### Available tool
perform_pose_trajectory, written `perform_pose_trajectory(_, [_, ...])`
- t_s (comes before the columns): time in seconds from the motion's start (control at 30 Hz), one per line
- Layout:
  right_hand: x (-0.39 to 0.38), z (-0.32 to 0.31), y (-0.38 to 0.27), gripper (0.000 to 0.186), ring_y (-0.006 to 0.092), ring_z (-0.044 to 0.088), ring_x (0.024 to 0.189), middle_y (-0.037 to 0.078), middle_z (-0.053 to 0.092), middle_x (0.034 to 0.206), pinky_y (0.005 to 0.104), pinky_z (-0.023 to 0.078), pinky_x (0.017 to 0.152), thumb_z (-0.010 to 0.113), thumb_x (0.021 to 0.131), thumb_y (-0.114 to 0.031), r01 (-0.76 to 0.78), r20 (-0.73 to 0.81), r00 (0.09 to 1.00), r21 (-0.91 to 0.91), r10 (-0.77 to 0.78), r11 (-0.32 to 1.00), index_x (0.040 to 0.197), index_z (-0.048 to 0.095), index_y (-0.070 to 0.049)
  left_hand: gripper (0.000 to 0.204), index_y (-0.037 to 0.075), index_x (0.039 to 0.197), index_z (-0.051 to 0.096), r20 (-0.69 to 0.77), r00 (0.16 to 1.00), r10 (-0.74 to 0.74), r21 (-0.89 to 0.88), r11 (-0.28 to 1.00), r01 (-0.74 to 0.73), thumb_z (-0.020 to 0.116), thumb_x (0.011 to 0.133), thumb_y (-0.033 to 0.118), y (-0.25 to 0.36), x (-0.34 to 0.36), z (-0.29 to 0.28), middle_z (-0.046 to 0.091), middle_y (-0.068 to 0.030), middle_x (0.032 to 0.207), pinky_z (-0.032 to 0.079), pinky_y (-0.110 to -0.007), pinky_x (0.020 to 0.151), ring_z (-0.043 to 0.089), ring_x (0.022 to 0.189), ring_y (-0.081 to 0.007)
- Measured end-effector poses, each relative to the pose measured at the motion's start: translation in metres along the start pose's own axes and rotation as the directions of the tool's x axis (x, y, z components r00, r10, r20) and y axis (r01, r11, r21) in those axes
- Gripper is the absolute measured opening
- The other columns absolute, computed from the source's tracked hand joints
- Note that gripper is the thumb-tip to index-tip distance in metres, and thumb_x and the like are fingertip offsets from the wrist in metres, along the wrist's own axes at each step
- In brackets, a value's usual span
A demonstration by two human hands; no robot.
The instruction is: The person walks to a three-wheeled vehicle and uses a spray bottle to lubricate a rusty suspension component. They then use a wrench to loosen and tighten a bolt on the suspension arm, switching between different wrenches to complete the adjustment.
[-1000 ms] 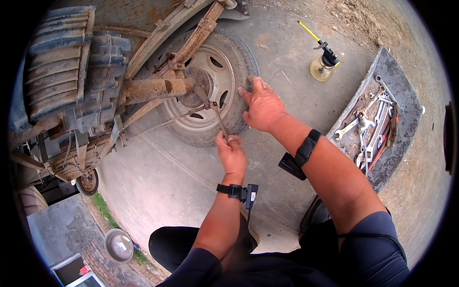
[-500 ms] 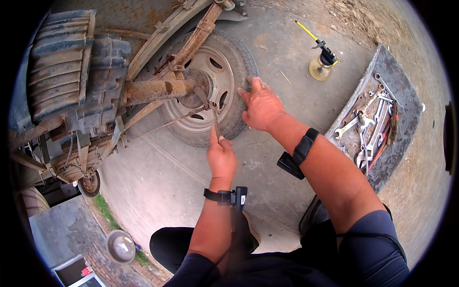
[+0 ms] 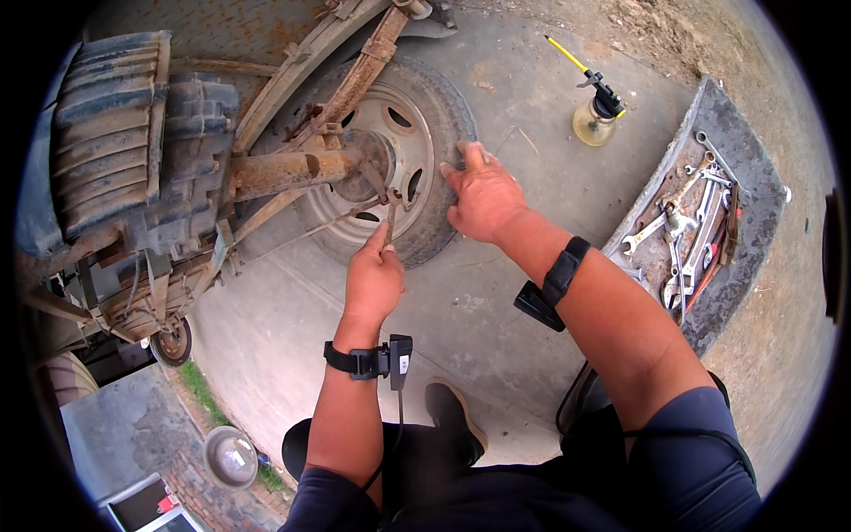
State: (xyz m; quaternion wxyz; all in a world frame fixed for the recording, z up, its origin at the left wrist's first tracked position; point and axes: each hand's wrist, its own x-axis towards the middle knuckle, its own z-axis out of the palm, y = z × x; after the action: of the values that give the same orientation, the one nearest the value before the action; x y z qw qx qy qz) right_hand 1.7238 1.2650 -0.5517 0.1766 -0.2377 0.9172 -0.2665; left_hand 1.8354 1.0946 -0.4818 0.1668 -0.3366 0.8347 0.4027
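Observation:
My left hand is closed around the lower end of a rusty wrench. The wrench's upper end sits at the joint of a small lever and a thin rod, in front of the wheel rim. Which bolt or nut it fits on cannot be made out. My right hand rests with parted fingers against the outer edge of the tyre and holds nothing. A rusty axle tube runs from the left into the wheel hub.
Behind the axle rises a rusty frame beam; a ribbed metal housing fills the left. At right lies a grey metal tray with several wrenches. An oil can with a yellow spout stands beyond. A basin sits lower left.
My left hand has swung left and slightly up with the wrench, so the wrench now leans the other way. My right hand has stayed on the tyre.

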Motion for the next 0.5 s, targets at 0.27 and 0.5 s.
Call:
perform_pose_trajectory(0.27, [0.003,0.002,-0.002,0.065,0.0380,0.038,0.139,0.018,0.032,0.152,0.0406,0.036,0.116,0.067,0.081,-0.025,0.013,0.022,1.000,-0.014,-0.013,1.000,0.143,0.052,-0.012,0.048,0.002,0.145,0.047,0.316,0.936,-0.156,0.171,0.980,0.106,0.044,0.098,0.006,0.058,0.031,-0.069,0.054,-0.0014,0.070,0.038,-0.025,0.047,0.048,0.051,-0.0098])
perform_pose_trajectory(0.5, [0.001,-0.014,-0.006,0.064,0.0341,0.028,0.147,0.014,0.029,0.155,0.0399,0.029,0.120,0.065,0.088,-0.029,-0.015,0.150,0.989,0.006,0.014,1.000,0.147,0.047,-0.012,0.041,0.000,0.137,0.052,0.069,0.998,-0.007,0.028,1.000,0.005,0.051,0.097,0.006,0.033,0.007,-0.041,0.064,-0.0058,0.076,0.043,-0.024,0.050,0.054,0.053,-0.0098])
